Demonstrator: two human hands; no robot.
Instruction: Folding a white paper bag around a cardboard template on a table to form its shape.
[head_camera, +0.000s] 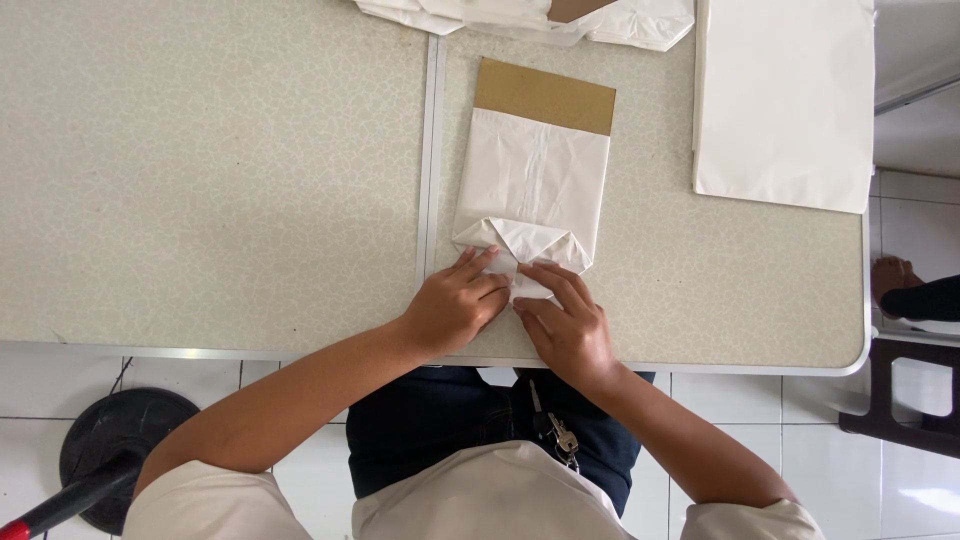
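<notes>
At the centre of the frame a white paper bag (530, 190) lay flat on the pale speckled counter (220, 170), a brown cardboard insert (545, 96) sticking out of its far end. Its near end had been folded into angled flaps, and both hands pressed there. The left hand (455, 305) rested with fingers curled and flat on the left flap; the right hand (570, 325) lay just beside it, fingertips (535, 272) pinning the small centre fold. Neither hand gripped anything; both pushed down, fingers close together and touching near the middle.

The step in hand looked like creasing the bottom of the bag. The next move would likely call for firm, even pressure along the fold lines while the flaps were kept square to the bag's sides.

A stack of white paper sheets (785, 100) lay at upper right, and more crumpled white paper (520, 15) at the top edge. A black round base (120, 450) stood on the tiled floor at lower left.
</notes>
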